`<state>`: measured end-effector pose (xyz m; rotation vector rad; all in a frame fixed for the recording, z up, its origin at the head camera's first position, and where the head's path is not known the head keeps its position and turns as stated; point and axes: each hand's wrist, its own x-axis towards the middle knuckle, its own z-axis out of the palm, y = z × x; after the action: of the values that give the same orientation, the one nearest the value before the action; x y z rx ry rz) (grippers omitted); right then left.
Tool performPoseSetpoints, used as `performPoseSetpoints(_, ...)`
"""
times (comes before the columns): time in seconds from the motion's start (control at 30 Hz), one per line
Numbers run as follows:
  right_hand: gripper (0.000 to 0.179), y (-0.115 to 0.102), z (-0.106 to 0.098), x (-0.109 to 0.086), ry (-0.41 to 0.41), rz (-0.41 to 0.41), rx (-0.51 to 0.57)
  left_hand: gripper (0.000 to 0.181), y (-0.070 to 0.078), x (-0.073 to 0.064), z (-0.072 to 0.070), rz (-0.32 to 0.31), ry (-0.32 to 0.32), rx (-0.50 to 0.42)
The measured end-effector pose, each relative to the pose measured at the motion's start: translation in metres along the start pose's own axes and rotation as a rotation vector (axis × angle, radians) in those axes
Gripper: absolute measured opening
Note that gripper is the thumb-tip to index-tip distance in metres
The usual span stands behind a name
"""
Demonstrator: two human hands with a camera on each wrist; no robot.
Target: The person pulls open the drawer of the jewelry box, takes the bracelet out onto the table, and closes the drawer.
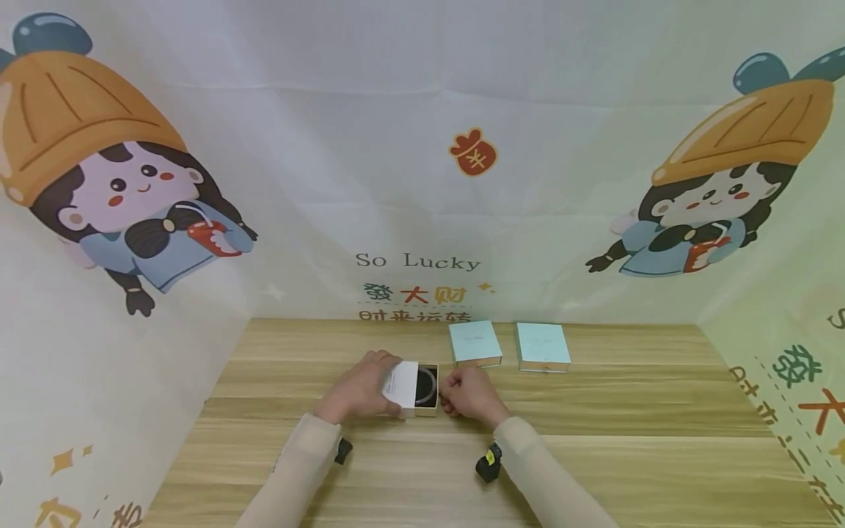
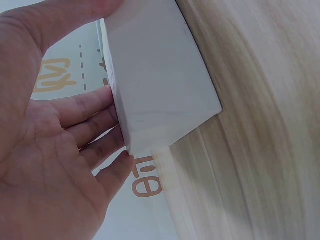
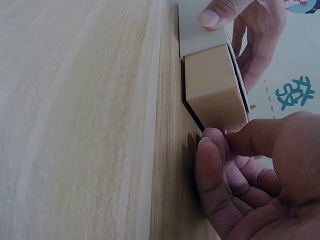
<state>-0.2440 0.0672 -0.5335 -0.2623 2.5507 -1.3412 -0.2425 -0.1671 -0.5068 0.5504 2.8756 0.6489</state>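
A small drawer box lies on the wooden table, its white sleeve (image 1: 403, 383) on the left and its tan drawer (image 3: 212, 75) slid partway out to the right. On the drawer's black lining rests a pale, clear-looking ring-shaped bangle (image 1: 434, 383), partly covered by the sleeve. My left hand (image 1: 359, 387) grips the sleeve between thumb and fingers, on its near and far sides. At the drawer's front face, the thumb and forefinger of my right hand (image 1: 472, 394) pinch together; whatever small pull lies between them is hidden by the fingertips.
Two pale blue boxes stand behind the hands, one light blue box (image 1: 475, 342) just beyond the right hand and another blue box (image 1: 543, 345) farther right. A printed cloth backdrop (image 1: 422, 220) rises at the table's back edge and along both sides.
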Motion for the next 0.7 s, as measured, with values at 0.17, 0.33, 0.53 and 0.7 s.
performPoseSetpoints(0.17,0.023,0.004,-0.003,-0.001,0.005,0.003,-0.016,0.099,0.001,0.001,-0.001,-0.006,-0.007,0.001)
performPoseSetpoints(0.33,0.023,0.007,-0.007,-0.001,0.005,0.001,0.003,0.1,0.0,0.001,0.0,-0.008,-0.011,0.01)
performPoseSetpoints(0.53,0.023,0.009,-0.013,-0.004,0.004,-0.006,-0.006,0.1,0.0,0.001,0.0,-0.006,-0.009,0.008)
performPoseSetpoints(0.7,0.023,0.011,-0.015,-0.004,0.0,0.002,0.001,0.099,-0.001,0.001,0.0,-0.011,-0.011,0.004)
